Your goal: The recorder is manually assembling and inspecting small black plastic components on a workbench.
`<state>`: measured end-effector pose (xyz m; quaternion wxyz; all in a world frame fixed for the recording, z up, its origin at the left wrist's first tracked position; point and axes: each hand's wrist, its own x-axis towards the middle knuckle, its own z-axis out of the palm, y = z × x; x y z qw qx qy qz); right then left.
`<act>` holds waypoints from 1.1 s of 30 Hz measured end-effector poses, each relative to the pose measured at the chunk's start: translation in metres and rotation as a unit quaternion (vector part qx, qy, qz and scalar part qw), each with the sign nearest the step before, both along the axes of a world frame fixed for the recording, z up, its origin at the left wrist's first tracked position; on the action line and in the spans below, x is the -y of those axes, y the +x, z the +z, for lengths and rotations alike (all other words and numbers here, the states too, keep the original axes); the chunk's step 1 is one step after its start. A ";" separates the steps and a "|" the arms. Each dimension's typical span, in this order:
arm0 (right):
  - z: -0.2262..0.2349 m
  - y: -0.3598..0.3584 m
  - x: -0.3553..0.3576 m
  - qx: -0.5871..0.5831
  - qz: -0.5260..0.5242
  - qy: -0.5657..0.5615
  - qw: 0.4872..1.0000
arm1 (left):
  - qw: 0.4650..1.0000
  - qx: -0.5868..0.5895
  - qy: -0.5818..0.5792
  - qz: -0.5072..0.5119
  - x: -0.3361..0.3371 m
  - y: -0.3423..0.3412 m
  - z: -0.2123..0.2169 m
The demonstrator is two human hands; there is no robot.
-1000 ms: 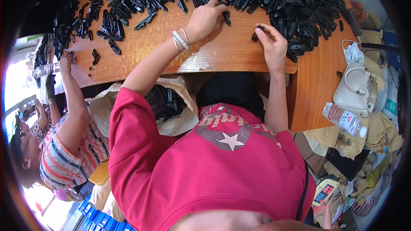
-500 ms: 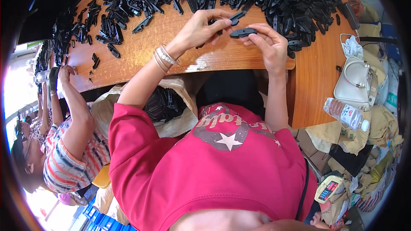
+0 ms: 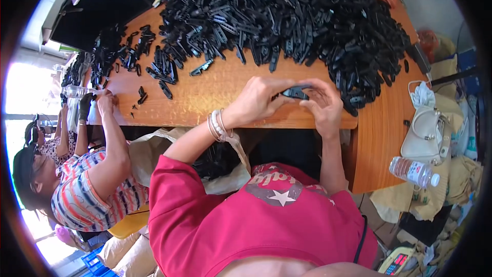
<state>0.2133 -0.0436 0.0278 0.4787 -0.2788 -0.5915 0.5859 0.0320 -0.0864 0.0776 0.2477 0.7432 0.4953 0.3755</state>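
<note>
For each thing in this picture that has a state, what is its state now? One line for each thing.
Left hand: closed on the black plastic part.
Right hand: fingers pinching the same part.
Black plastic part: held between both hands, above the table edge.
Pile of black parts: heaped loose on the wooden table.
Water bottle: lying on its side, cap on.
White handbag: resting beside the table.

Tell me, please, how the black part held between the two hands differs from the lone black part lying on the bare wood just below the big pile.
The held black part is pinched between the left hand and right hand, lifted above the table edge; the lone black part lies flat on the wooden table, untouched. The held one is partly hidden by fingers; the lone one shows whole. Both are small, black and elongated.
</note>
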 end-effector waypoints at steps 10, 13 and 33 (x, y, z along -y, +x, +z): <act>0.017 -0.027 0.014 -0.046 0.170 0.006 0.984 | 0.988 -0.025 -0.146 0.053 0.079 -0.038 0.041; -0.002 -0.027 0.005 -0.024 0.158 -0.004 0.987 | 0.951 -0.161 -0.263 0.037 0.132 -0.061 0.039; 0.103 0.002 -0.208 0.208 -0.095 0.247 0.942 | 0.956 -0.201 -0.110 0.184 0.036 -0.176 0.089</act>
